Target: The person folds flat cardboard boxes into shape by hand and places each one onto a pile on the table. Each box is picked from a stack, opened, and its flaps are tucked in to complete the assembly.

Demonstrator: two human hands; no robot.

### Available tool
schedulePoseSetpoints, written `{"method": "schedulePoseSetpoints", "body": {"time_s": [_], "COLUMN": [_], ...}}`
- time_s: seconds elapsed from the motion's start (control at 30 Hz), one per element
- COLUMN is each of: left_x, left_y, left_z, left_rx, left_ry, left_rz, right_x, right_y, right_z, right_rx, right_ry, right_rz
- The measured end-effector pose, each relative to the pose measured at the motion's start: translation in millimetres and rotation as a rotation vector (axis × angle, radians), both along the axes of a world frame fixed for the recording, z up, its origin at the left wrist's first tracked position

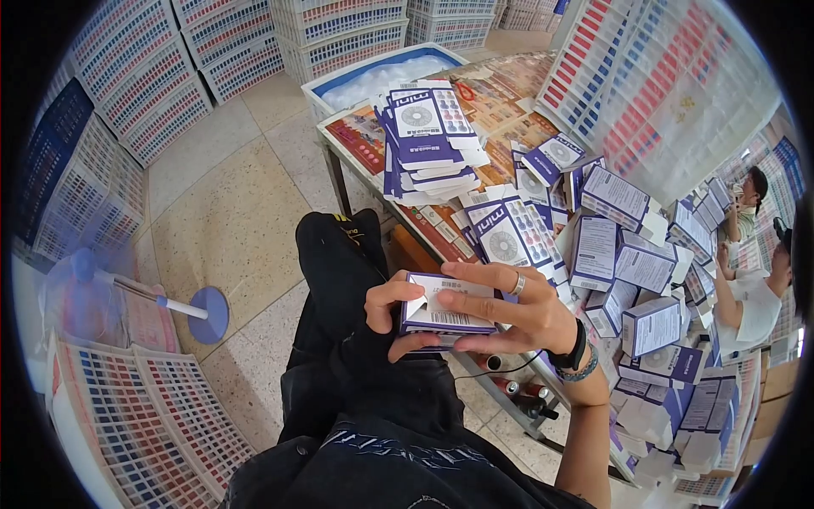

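Observation:
A small white and purple carton (pixel 449 316) is held over my lap, its barcoded end flap facing up. My left hand (pixel 392 310) grips the carton's left side, the thumb lying on the end flap. On the other side my right hand (pixel 517 310), with a ring and a wristband, presses the flap with its fingers and supports the carton from below. Whether anything is inside cannot be seen. Beyond my hands, flat printed cartons (pixel 504 233) lie spread on the table, and a taller stack of flat cartons (pixel 428 140) stands farther back.
Folded-up cartons (pixel 640 263) are heaped on the table's right. A crate (pixel 653 93) stands behind them; another crate (pixel 153 407) is at lower left, near a blurred purple fan (pixel 80 284). A blue-lined bin (pixel 381 72) adjoins the table. Two people (pixel 755 297) sit at far right.

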State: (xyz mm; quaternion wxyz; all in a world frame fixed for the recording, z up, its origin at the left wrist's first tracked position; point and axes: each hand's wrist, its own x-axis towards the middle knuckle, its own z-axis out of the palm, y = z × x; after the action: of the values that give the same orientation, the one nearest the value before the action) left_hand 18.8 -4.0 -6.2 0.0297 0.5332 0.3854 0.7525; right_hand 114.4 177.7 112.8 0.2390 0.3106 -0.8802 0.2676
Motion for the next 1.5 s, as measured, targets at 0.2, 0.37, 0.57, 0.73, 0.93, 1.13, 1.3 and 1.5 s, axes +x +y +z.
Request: {"method": "schedulePoseSetpoints", "body": {"time_s": [0.2,0.37,0.57,0.73,0.93,1.13,1.3,1.5], "left_x": [1,12,-8,-29,-14,-2,5,8], "left_y": [-4,25,32,13,26,15,16,18], "left_z": [6,-20,-28,-61,-23,2,1,-14], "left_rx": [-0.034,-0.039,-0.053,-0.129,-0.160,-0.561,-0.655,-0.766], "left_ry": [0.095,-0.133,0.172,0.154,-0.078,0.246,0.182,0.011], "left_rz": [0.114,0.010,0.413,0.468,0.388,0.324,0.224,0.099], "right_x": [0,1,15,23,101,154,58,-20], "right_y": [-2,-6,-15,-10,99,285,216,40], "right_z": [3,1,23,40,78,39,10,-74], "right_rx": [-0.042,-0.120,-0.085,0.116,-0.257,0.478,0.256,0.456], "right_ry": [-0.064,-0.082,-0.158,-0.176,1.041,0.795,0.374,-0.648], "right_rz": [0.000,-0.080,-0.248,-0.237,-1.058,-1.674,-1.306,-0.999]}}
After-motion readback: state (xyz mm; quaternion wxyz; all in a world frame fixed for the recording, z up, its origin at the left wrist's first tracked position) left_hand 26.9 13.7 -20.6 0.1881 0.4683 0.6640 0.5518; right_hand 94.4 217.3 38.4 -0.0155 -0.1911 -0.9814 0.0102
